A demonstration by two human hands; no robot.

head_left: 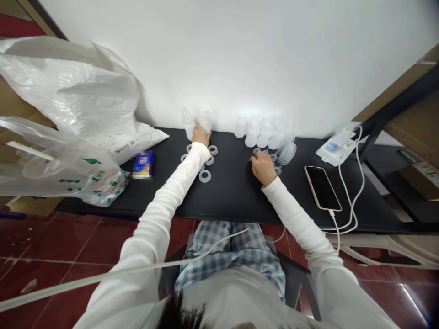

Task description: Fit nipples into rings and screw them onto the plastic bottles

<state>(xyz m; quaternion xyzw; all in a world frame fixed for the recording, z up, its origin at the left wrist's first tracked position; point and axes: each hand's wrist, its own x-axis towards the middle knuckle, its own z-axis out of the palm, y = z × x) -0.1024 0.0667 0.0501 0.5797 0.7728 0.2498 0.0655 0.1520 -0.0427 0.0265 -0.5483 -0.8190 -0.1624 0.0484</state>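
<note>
Rings [205, 176] lie at eleven o'clock. Towards one, the right hand [264, 168] partly hides clear pieces [277, 170], grip unclear. Beyond the rings, the left hand [200, 136] meets bottles [186, 119], hold unclear. At ten, a white bag [75, 91] conceals its contents.

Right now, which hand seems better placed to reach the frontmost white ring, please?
Probably the left hand: it is closer to that white ring; the right hand is beside the clear pieces.

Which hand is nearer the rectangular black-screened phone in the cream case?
Right. The right hand is to the left of the phone; the left hand is much farther left.
</note>
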